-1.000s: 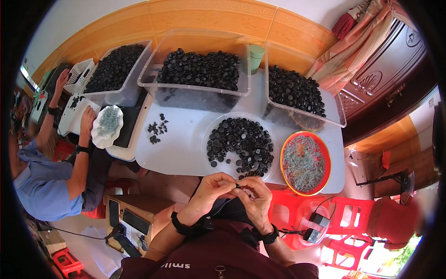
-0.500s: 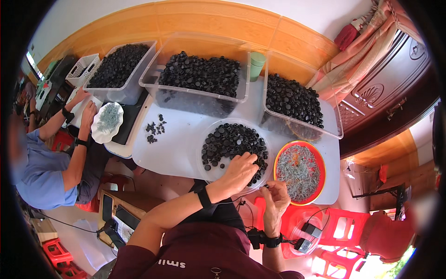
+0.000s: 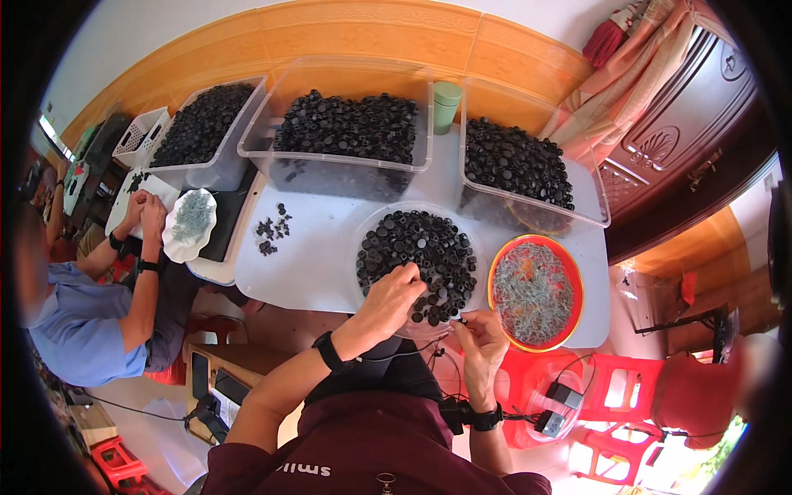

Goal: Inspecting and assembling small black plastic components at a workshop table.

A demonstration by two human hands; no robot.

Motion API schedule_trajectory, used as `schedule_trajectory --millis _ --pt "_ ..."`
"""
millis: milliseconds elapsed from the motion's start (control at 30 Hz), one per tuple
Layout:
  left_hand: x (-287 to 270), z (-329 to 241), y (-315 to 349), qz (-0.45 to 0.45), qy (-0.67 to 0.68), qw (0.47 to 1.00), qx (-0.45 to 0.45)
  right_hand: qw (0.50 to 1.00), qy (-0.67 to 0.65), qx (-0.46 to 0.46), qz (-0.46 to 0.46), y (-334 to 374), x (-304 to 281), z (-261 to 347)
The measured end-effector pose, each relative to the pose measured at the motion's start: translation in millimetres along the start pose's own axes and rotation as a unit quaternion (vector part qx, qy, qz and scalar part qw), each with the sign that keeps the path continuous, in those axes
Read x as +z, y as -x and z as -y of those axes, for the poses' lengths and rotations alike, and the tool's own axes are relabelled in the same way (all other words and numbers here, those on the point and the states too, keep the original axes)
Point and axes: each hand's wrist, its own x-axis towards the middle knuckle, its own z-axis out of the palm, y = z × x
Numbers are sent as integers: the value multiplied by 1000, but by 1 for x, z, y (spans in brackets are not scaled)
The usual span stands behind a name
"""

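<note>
The person wears a maroon top (image 3: 363, 425) with short sleeves (image 3: 241, 464), white lettering (image 3: 305, 470) across its front and a small pale ring-shaped motif (image 3: 385, 478). Dark trousers (image 3: 371, 384) show beyond the hem. A broad black band (image 3: 328, 352) circles the left wrist; another black strap (image 3: 487, 419) circles the right, a dark block (image 3: 454, 413) beside it. The left hand (image 3: 388, 301) and right hand (image 3: 483, 340) are bare.

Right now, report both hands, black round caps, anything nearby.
Left hand over black round caps in clear round plastic tray; right hand pinching small black piece; yellow-rimmed red round bowl beside right hand.
</note>
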Motion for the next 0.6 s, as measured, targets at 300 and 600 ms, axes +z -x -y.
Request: schedule_trajectory --millis 300,600 --pt "1 3 4 -14 18 1000 -16 1000 7 -9 7 3 2 1" --pt "-5 0 5 -28 -45 998 -18 1000 -17 11 22 3 3 -4"
